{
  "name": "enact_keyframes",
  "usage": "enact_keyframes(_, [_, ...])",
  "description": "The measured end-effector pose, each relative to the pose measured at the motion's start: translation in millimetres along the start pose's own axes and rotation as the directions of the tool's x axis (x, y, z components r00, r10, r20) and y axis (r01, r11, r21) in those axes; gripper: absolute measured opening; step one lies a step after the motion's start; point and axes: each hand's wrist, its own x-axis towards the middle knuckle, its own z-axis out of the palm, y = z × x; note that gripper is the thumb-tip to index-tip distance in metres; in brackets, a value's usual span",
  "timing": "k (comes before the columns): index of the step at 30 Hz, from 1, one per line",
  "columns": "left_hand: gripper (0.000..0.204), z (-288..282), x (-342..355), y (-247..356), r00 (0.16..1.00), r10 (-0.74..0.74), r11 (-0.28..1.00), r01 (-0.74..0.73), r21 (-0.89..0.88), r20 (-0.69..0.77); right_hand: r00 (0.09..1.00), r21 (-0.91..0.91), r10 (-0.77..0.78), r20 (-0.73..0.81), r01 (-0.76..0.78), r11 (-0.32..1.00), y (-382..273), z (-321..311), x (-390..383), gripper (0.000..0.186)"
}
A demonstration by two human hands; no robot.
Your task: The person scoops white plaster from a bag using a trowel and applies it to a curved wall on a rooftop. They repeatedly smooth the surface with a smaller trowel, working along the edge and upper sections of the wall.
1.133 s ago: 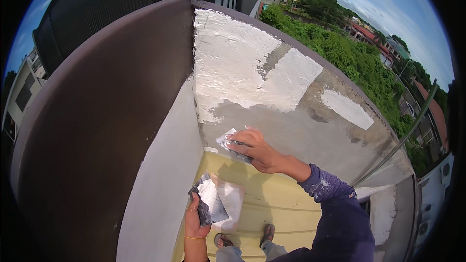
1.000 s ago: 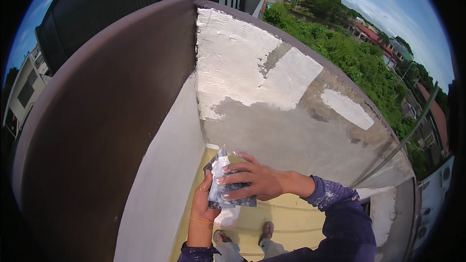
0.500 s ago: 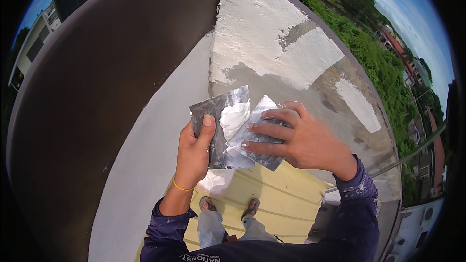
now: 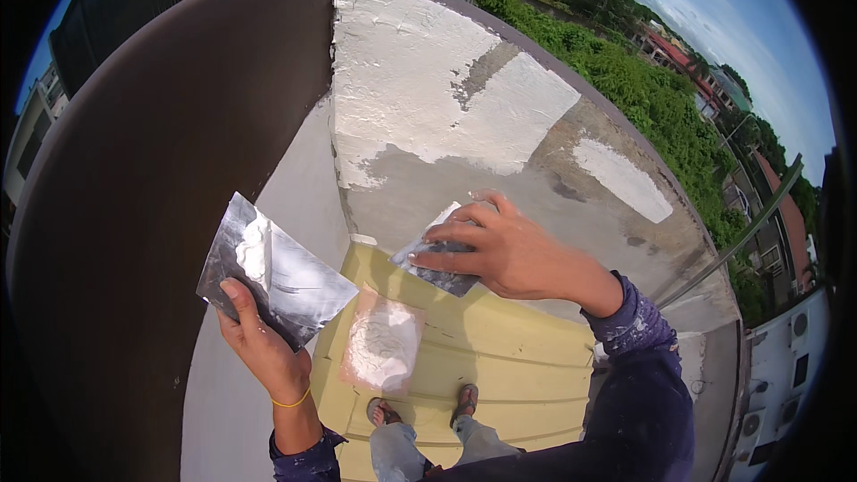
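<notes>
My left hand (image 4: 264,336) grips a flat metal plate (image 4: 308,290) at its lower left, thumb on top; a ridge of white putty (image 4: 254,250) lies on its face. To the right, apart from the plate, my right hand (image 4: 509,250) holds a smaller putty knife blade (image 4: 444,278) with its fingers spread over the back. White paste shows on that blade's upper edge. Beyond both hands stands a low wall with rough white putty (image 4: 428,62) across its upper part and bare grey cement (image 4: 428,180) below.
A pinkish sheet bearing a heap of white putty (image 4: 382,344) lies on the yellow ribbed roof (image 4: 500,348) ahead of my feet. A dark brown curved wall (image 4: 161,161) rises at left. Over the wall's outer edge are green trees (image 4: 616,71) and houses.
My hands have drawn apart: the plate moved left and tilted, and the blade came off it. The view has shifted, showing the putty heap below.
</notes>
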Motion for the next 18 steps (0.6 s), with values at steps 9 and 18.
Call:
enact_keyframes(9, [0.057,-84,-34,-67,0.945,-0.290,0.954,0.298,0.033,-0.149,0.541,-0.345,0.219,-0.812,-0.748,0.567,164,55,54,0.061])
enact_keyframes(18, [0.056,-133,-41,-90,0.913,-0.348,0.919,0.377,0.116,-0.214,0.454,-0.324,0.194,-0.870,-0.821,0.469,200,54,63,0.063])
